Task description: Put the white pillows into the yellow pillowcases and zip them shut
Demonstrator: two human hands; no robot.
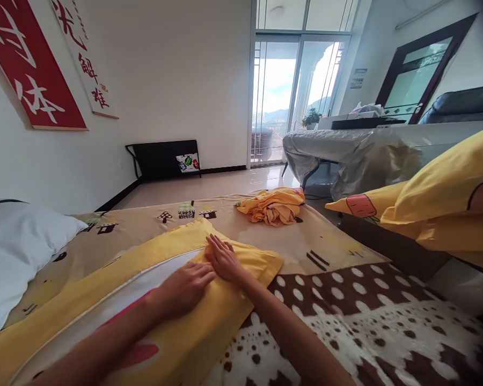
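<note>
The yellow pillow (185, 338) lay across the near part of the bed (265, 238), its far end on the beige sheet and its side against the brown-and-white dotted blanket (322, 313). A white band (161, 273) ran along its length between two stretches of yellow; whether that was a sewn panel or something showing through an opening could not be told.

The person's right hand (224, 258) rested near the far end of the band, its fingers straight and slightly parted over the cloth, no fold visibly gripped. The left hand (189, 285) lay just beside it, palm down, its fingers loosely bent; their tips were partly turned from view, so whether they pinched any fabric was unclear.

The pillow looked light and soft, likely to give under a palm and spring back slowly. Its cover seemed thin, creasing easily, neither fragile nor notably slippery. A pull on the middle would probably only bunch it; the loose corner flap (271, 262) offered a firmer hold, with a second grip along the opposite yellow edge keeping the cloth taut.

Beyond it lay a crumpled orange cloth (271, 208), well apart from both hands.
</note>
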